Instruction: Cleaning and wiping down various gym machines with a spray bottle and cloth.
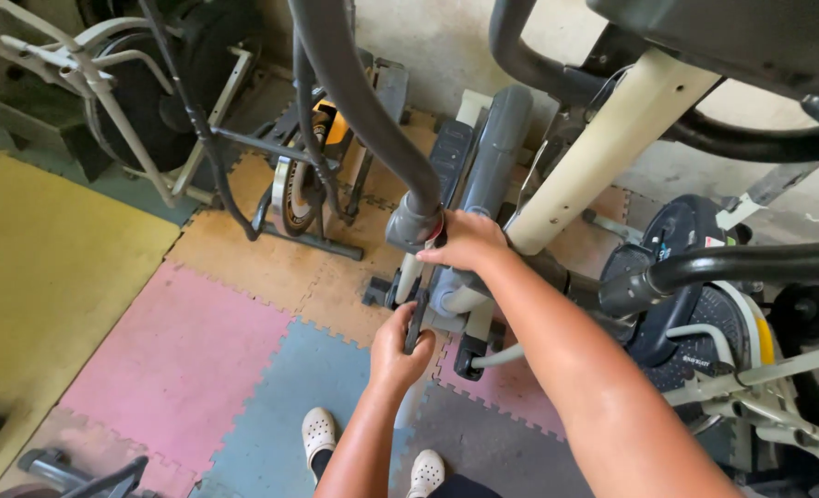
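Note:
I look down at an elliptical exercise machine with a cream centre post [603,152] and dark curved handle arms [363,101]. My left hand [400,346] is closed around a dark slim tool [416,318] that reaches up toward the grey joint [412,221] at the foot of the left handle arm. My right hand [465,242] rests closed over that same joint where it meets the frame, fingers curled around a small part I cannot make out. My white clogs [319,433] stand on the mat below.
Coloured foam puzzle mats [179,360] cover the floor. Another exercise machine with a flywheel [294,189] stands behind, and a white-framed one [124,92] at the far left. The elliptical's dark flywheel housing [695,304] and handle bar [751,263] crowd the right.

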